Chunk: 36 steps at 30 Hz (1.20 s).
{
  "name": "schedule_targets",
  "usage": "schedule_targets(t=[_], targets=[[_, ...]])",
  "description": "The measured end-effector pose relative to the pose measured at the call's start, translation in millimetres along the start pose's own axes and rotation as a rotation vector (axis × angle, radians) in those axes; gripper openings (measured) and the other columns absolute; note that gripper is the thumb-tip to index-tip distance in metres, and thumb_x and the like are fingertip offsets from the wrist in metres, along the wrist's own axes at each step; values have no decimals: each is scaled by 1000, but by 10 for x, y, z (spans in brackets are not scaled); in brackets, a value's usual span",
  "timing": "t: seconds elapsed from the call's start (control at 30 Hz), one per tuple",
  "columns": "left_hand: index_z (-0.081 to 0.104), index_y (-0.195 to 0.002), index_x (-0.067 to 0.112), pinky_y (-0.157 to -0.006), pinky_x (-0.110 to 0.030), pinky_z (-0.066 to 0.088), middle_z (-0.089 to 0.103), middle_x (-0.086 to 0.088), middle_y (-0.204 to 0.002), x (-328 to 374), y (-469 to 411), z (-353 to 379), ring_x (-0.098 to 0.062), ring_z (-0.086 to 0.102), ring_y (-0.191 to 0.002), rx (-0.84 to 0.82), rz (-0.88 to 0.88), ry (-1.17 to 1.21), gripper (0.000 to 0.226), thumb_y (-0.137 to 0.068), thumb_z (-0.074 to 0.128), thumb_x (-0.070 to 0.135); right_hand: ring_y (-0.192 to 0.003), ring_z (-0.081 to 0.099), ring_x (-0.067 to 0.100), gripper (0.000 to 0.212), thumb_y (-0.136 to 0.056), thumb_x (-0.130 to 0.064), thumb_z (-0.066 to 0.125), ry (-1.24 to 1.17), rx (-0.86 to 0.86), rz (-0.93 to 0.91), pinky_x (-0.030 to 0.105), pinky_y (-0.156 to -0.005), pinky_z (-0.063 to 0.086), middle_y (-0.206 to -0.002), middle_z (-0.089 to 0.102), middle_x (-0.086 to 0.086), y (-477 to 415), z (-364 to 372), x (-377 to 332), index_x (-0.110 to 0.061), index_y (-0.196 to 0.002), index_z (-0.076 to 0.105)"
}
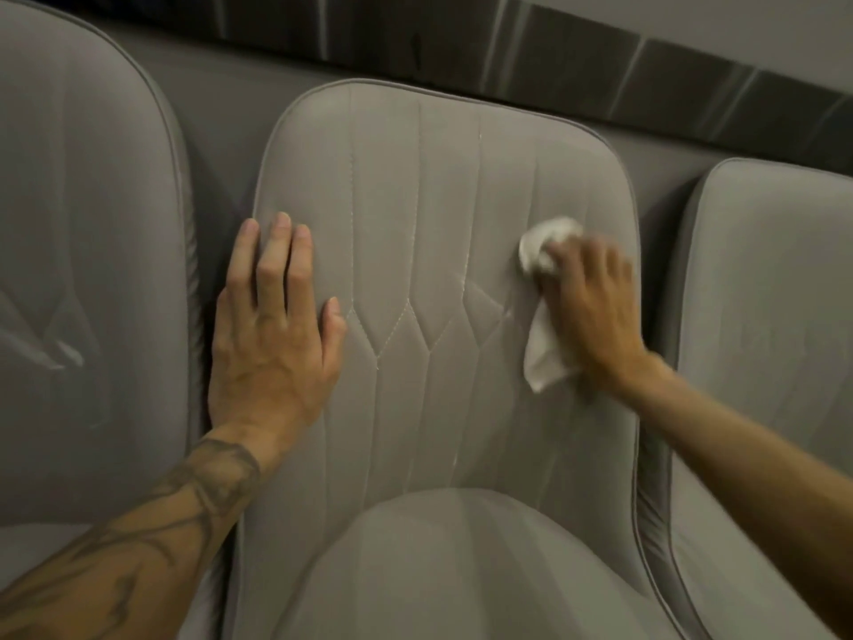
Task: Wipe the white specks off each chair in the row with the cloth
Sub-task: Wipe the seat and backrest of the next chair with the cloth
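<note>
A grey upholstered chair [434,214] with stitched panels fills the middle of the head view. My left hand [272,325] lies flat with straight fingers on the left side of its backrest. My right hand [595,311] grips a crumpled white cloth [542,256] and presses it against the right side of the backrest; the hand is motion-blurred. One end of the cloth hangs out below my palm. Faint white marks follow the stitching near the cloth. The chair's seat cushion [461,570] is at the bottom.
A matching grey chair [83,270] stands at the left with pale smudges low on its backrest. Another one [775,325] stands at the right. Behind the row run a grey padded panel and a dark strip [600,67] along the wall.
</note>
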State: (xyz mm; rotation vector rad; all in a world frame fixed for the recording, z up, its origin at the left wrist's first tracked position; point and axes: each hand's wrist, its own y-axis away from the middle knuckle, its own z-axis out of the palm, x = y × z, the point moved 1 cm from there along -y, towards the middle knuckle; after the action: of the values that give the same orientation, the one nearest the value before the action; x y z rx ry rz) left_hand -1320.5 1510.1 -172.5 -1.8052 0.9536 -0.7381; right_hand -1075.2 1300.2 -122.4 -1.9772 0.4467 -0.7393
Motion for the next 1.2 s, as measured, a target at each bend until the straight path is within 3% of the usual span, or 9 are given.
schedule_targets(t=[0.17,0.33,0.5,0.6,0.67,0.8,1.03,1.13,1.2], targets=[[24,-160,2,-123,-47,26,28,-20,-165,-5,-15,2,-39,19,-156,-15,-2,0,64,-106,46,29,-97,47,33,24,-102,-27,48,-72,114,231,43,-85,39,-114,53,18,-412,98,-118,-8,-115,53],[25,-160,2,-121,-49,29,28,-20,-165,3,-9,-7,-40,20,-156,-22,-8,-8,64,-105,47,28,-98,47,33,24,-100,-22,55,-103,-57,-26,41,-87,37,-116,48,14,339,143,-329,-9,-120,50],[26,-160,1,-121,-48,28,29,-20,-165,5,-13,-3,-40,21,-156,-11,1,-15,64,-105,46,27,-100,48,31,28,-102,-30,46,-81,174,230,36,-86,35,-114,55,19,-866,121,-125,-7,-115,56],[26,-160,2,-121,-48,29,29,-20,-165,15,-5,4,-40,21,-156,-13,-1,-22,64,-105,47,27,-100,52,32,28,-101,-28,47,-106,252,332,34,-87,37,-114,56,17,-976,171,-177,-5,-113,58],[27,-160,1,-120,-48,30,30,-20,-165,19,1,8,-40,21,-156,-11,-3,-17,64,-105,47,27,-98,51,36,26,-101,-26,50,-125,208,314,40,-86,38,-111,56,20,-552,228,-304,-5,-115,55],[27,-160,1,-120,-49,31,30,-20,-165,6,-5,3,-40,21,-155,-18,-5,-19,63,-106,47,28,-98,47,33,21,-101,-23,53,-146,7,49,39,-86,36,-111,55,20,255,225,-447,-10,-116,50],[27,-159,1,-120,-49,30,29,-20,-165,18,-3,2,-40,21,-155,-20,-4,-20,63,-105,48,26,-103,51,31,30,-100,-31,43,-76,231,329,34,-88,35,-117,55,16,-1213,140,-156,-7,-112,57],[27,-160,2,-120,-48,30,30,-19,-165,17,-3,-2,-40,21,-156,-18,-10,-23,64,-105,48,27,-100,48,34,25,-98,-23,50,-119,246,346,40,-88,36,-112,56,21,-748,225,-344,-5,-115,56],[27,-160,2,-120,-48,31,30,-19,-165,16,-5,-2,-39,21,-155,-15,-11,-28,64,-105,47,28,-97,47,34,20,-98,-19,55,-160,146,211,43,-86,38,-109,55,21,-186,282,-498,-7,-114,52]])
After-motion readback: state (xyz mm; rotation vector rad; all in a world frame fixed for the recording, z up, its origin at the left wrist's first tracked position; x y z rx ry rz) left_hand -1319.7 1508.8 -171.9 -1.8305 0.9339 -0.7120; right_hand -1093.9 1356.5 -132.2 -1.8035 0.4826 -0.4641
